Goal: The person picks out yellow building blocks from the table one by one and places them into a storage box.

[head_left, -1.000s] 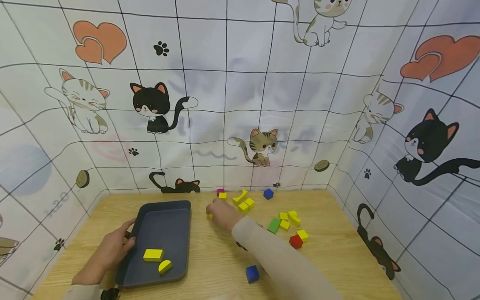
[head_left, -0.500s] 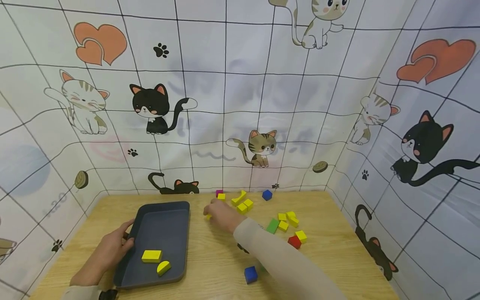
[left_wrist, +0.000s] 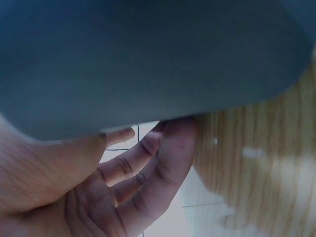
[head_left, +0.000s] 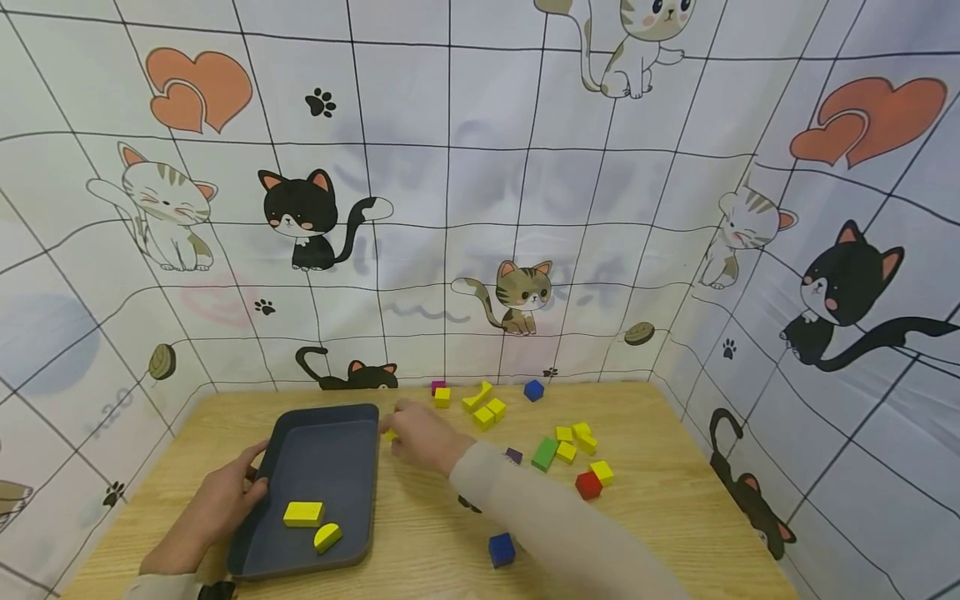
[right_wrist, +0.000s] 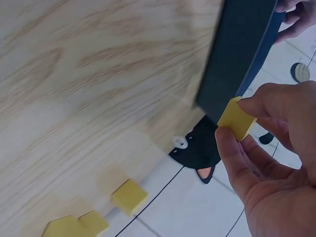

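My left hand (head_left: 216, 510) grips the left side of a dark grey tray (head_left: 322, 454), thumb at its rim; in the left wrist view the fingers (left_wrist: 173, 153) reach beneath its edge. Inside the tray lie a yellow rectangular block (head_left: 303, 514) and a yellow half-round block (head_left: 327, 538). Just off the tray's far right corner, my right hand (head_left: 426, 437) pinches a small yellow block (right_wrist: 237, 120) between thumb and fingers. The right wrist view has this block beside the tray's outer wall (right_wrist: 234, 54).
Several yellow blocks (head_left: 483, 417) lie at the back middle, with a blue block (head_left: 534, 390) to their right. Further right are a green block (head_left: 545, 454), more yellow ones and a red block (head_left: 588, 485). Another blue block (head_left: 502, 550) sits near the front. A cat-print curtain (head_left: 412, 183) encloses the table.
My right hand has moved left with the yellow block, from beside the back blocks to near the tray's edge. A purple block now shows behind the right sleeve. My left hand stays on the tray.
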The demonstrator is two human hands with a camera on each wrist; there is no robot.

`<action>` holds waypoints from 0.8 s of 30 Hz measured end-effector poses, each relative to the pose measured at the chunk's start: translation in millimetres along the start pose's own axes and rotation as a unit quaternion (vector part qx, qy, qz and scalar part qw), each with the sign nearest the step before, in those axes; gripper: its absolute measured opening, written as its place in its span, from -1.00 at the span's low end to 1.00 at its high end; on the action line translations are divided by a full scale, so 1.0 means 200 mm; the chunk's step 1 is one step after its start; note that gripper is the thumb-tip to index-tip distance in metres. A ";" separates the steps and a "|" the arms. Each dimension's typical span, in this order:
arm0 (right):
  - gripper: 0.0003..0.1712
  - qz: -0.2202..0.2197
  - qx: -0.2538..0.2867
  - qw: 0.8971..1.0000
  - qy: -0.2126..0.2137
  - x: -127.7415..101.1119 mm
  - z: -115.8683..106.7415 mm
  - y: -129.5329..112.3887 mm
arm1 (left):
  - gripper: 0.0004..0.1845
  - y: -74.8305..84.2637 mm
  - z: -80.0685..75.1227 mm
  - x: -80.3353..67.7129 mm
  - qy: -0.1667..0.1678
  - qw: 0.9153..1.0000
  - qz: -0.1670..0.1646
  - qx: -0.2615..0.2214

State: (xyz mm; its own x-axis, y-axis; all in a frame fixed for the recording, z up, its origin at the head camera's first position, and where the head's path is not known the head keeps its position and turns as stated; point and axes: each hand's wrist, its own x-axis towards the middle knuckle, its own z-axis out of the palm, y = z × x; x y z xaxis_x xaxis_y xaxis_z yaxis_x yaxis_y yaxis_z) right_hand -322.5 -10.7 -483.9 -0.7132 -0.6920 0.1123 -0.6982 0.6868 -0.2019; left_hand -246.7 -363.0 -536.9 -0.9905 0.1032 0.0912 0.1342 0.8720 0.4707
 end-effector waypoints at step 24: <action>-0.63 -0.073 -0.055 0.995 -0.030 0.08 0.06 -0.32 | -0.25 0.00 -0.01 0.00 -0.006 1.000 0.000 0.002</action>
State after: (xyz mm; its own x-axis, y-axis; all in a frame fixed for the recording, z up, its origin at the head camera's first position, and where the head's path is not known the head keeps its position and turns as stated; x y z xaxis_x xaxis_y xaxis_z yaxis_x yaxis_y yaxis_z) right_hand -288.8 -69.6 -481.2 -0.6001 -0.7966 0.0732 -0.7997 0.5951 -0.0801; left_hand -246.6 -363.5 -535.5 -0.9908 0.1092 0.0797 0.1339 0.8741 0.4670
